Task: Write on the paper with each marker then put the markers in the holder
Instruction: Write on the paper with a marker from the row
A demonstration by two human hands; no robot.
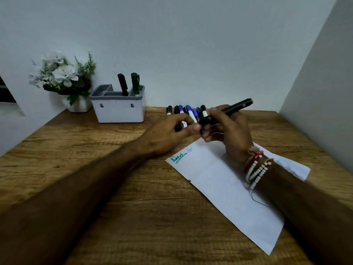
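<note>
My right hand (232, 129) grips the black marker (229, 109), its long axis slanting toward the desk's far-right corner, while my left hand (168, 131) pinches its near end over the paper (219, 178).

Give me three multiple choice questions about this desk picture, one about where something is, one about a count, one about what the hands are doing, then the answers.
1. Where is the holder?
A. on the paper
B. right of the flower pot
C. at the desk's near edge

2. How many markers stand in the holder?
A. two
B. none
C. five

3. What does the right hand hold?
A. nothing
B. the paper
C. a black marker

Answers: B, it sits beside the flower pot by the wall; A, a blue-capped marker and a green marker; C, the black marker is gripped while the left hand touches its end.
</note>
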